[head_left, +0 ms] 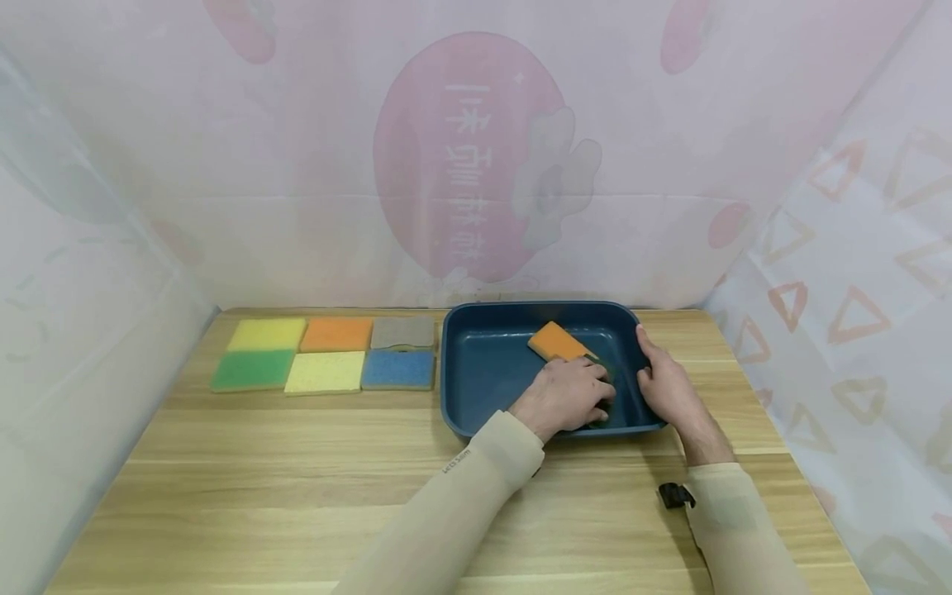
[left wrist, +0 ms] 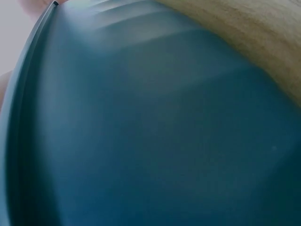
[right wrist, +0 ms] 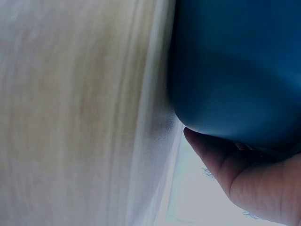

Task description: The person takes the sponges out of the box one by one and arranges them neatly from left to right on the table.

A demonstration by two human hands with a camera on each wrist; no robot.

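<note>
A dark blue rectangular basin [head_left: 483,372] stands on the table, its wall filling most of the left wrist view. My left hand [head_left: 568,395] reaches over the front rim into it, palm down, fingers bent over a dark green sponge [head_left: 608,376] that they mostly cover. Beside those fingers an orange sponge [head_left: 556,340] lies slantwise on the basin floor. At the right end my right hand [head_left: 665,387] grips the basin's side wall by the rim. In the right wrist view its fingers lie against the basin's outer wall [right wrist: 235,94].
Left of the basin, sponges lie in two rows: yellow [head_left: 266,334], orange [head_left: 340,334] and grey [head_left: 403,332] behind; green [head_left: 253,368], pale yellow [head_left: 325,372] and blue [head_left: 397,369] in front. The wooden table [head_left: 297,479] has patterned cloth walls [head_left: 312,165] around it.
</note>
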